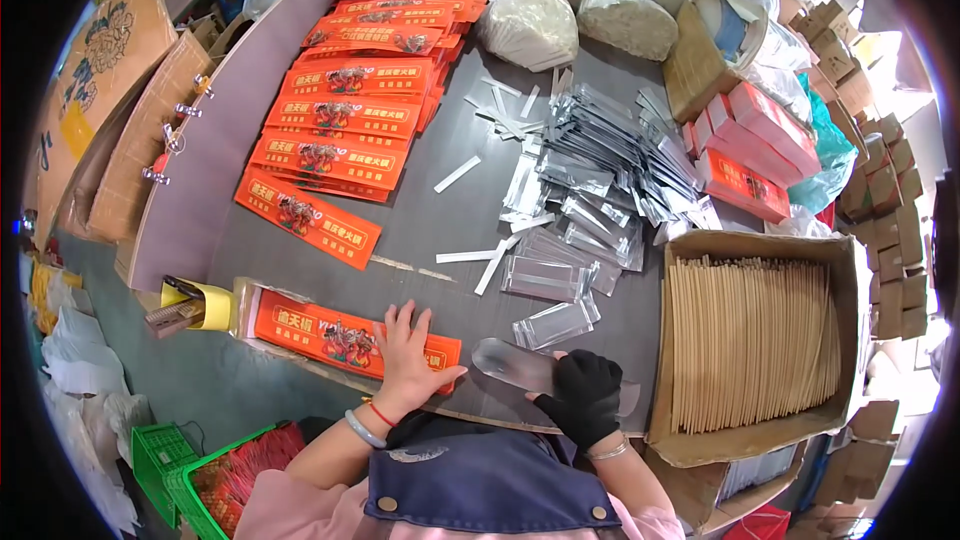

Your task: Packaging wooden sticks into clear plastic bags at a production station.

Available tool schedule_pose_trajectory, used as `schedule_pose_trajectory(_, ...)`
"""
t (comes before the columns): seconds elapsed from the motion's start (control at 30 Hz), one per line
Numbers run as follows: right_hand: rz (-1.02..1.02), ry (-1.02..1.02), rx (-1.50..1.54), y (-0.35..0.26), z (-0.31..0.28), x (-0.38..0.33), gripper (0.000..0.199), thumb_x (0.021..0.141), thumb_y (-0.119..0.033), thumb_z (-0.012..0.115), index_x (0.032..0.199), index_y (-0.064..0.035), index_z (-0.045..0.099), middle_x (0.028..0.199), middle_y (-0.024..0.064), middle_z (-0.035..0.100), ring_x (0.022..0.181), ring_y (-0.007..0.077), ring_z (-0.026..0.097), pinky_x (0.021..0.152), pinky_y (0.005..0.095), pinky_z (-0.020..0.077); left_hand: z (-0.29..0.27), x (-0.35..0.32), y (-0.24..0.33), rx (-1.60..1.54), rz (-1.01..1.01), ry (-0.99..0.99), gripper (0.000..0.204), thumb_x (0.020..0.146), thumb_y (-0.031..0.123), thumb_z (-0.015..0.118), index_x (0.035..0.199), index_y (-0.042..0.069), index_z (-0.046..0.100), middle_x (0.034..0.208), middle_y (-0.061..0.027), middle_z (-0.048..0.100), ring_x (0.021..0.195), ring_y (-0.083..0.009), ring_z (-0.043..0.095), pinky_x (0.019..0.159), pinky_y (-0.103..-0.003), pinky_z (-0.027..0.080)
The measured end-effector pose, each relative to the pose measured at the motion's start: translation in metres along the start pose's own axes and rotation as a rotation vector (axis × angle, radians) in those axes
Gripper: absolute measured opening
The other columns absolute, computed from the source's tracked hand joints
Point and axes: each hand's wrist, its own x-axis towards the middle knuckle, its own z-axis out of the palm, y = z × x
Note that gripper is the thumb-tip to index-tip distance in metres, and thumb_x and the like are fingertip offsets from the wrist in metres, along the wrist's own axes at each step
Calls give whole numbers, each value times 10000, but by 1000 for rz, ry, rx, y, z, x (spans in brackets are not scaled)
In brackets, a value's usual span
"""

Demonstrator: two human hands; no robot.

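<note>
My left hand [408, 365] lies with its fingers spread on the top one of the orange printed packets [315, 325], which are in a low cardboard tray [243, 312] at the table's near edge. My right hand [583, 398], in a black fingerless glove, is closed over a long clear plastic piece with a rounded end [510, 362]. That piece's rounded end points left, toward my left hand, and its middle is hidden under the glove. Just beyond the right hand lie flat clear plastic sleeves [555, 324].
Overlapping orange packets [335, 155] form a column at the left. A heap of shiny sleeves [610, 155] covers the middle right, beside white strips [458, 174]. A carton of wooden chopsticks [750, 350] stands at the right. A yellow holder [213, 307] hangs at the left edge.
</note>
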Motion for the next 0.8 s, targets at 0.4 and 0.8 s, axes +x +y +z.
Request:
schedule_pose_trajectory(0.4, -222, 35, 145, -45, 64, 31, 637, 657, -504, 773, 1113, -93, 602, 900, 107, 612, 861, 320, 589, 778, 447, 430, 0, 14, -1, -137, 24, -64, 945, 618, 456, 846, 1354, 10, 453, 1455, -224, 317, 1377, -437, 219, 1120, -580, 133)
schedule_pose_trajectory(0.8, 840, 122, -455, 124, -14, -58, 389, 796, -355, 707, 991, -51, 563, 954, 152, 582, 936, 356, 561, 778, 473, 439, 32, 124, 9, 109, 244, 132, 121, 799, 132, 676, 839, 65, 584, 814, -117, 572, 807, -345, 568, 688, -462, 461)
